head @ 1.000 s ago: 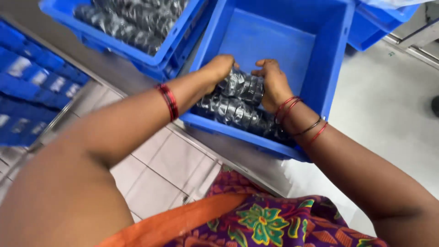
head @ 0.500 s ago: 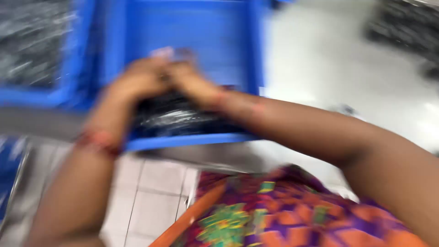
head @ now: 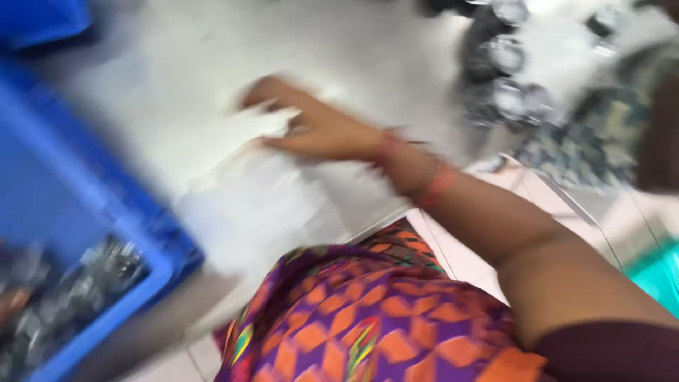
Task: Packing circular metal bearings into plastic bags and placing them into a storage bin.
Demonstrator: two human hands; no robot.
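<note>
Right hand [head: 318, 131] moved onto blurred white sheet [head: 262, 191]

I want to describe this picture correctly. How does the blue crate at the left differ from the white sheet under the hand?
The blue crate is a deep box with walls; the white sheet lies flat on the table. The crate holds dark shiny metal parts; the sheet carries only the right hand. Both rest on the pale table and look blurred.

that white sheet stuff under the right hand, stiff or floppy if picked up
Probably floppy: the white sheet looks thin and rumpled where the right hand touches it. Likely light, so a push may bunch it. Motion blur makes this uncertain.
</note>
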